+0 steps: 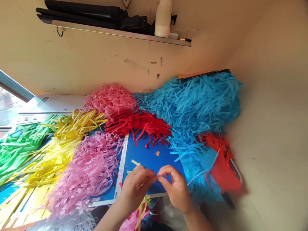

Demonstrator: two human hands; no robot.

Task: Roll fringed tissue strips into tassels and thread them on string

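My left hand [134,189] and my right hand [175,189] meet over a blue mat [149,157], fingertips pinched together on a small folded piece of paper strip [157,176]. Yellow paper strips [141,208] hang down from under my left hand. A tiny orange folded piece [157,153] lies on the mat just beyond the hands. A loose pale yellow strip [136,162] rests on the mat near my left fingers.
Heaps of cut paper strips ring the mat: light pink [86,170], yellow [60,141], green [19,144], darker pink [110,99], red [137,123], blue [197,102], orange-red [221,160]. A wall shelf [120,32] carries a white bottle [163,17]. Walls close in behind and right.
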